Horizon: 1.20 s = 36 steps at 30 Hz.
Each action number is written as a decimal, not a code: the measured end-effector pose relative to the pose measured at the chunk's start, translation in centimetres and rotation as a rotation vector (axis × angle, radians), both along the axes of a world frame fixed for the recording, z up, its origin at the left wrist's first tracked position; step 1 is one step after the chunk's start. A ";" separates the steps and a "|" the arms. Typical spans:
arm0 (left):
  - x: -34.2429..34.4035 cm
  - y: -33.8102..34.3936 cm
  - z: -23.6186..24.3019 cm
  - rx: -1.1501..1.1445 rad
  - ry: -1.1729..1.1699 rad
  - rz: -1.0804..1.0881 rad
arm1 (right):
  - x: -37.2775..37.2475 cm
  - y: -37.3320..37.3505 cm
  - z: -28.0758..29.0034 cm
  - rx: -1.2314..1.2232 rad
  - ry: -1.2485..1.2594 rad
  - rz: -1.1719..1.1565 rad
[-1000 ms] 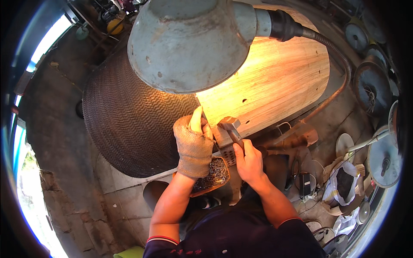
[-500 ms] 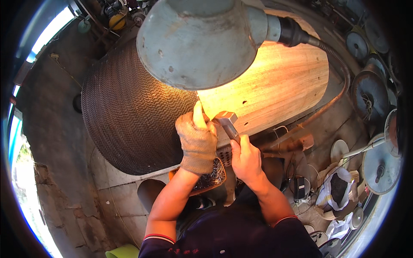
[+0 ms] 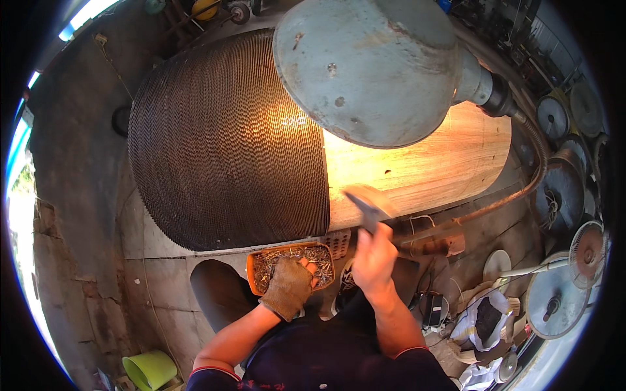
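A large wooden drum point(image 3: 417, 176) lies in front of me, its left part covered in tight rows of dark toothed strip point(image 3: 228, 143). My right hand point(image 3: 376, 259) grips a hammer point(image 3: 369, 212), its head blurred above the wood near the strip's edge. My left hand point(image 3: 287, 283), in a brown glove with bare fingertips, is down in an orange tray point(image 3: 253, 274) by my knees. Its fingers curl among many small metal nails point(image 3: 267, 264); whatever they pinch is too small to make out.
A grey lamp shade point(image 3: 365, 72) on a flexible neck point(image 3: 538, 156) hangs over the drum and lights the wood. Several discs and reels point(image 3: 554, 293) stand at the right, beside a white sack point(image 3: 486, 319). A green bucket point(image 3: 149, 370) lies at the lower left.
My left hand has left the strip's edge on the drum and come down into the tray. The hammer has stayed in my right hand, moving slightly. My view has shifted.
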<state>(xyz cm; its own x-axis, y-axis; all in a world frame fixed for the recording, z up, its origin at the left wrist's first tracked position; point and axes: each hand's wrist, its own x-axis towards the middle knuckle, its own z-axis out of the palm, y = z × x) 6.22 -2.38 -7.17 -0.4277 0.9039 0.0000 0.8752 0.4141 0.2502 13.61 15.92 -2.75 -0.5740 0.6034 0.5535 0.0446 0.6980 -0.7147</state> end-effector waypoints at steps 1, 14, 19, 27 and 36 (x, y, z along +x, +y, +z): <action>0.0 0.2 0.2 -0.053 0.002 0.001 | -0.4 0.6 0.1 -0.112 -0.233 0.079; -0.2 1.3 -0.2 -0.286 0.282 -0.049 | 1.5 -0.5 0.2 -0.330 -0.178 0.122; 0.2 1.0 0.3 -0.370 0.334 -0.053 | 0.5 0.0 1.4 -0.052 0.487 0.200; -0.4 1.3 -0.2 -0.357 0.249 -0.043 | 1.7 -1.3 0.9 -0.222 0.326 0.268; -0.1 1.0 0.2 -0.339 0.293 -0.081 | 1.7 -1.8 0.5 -0.243 0.085 0.085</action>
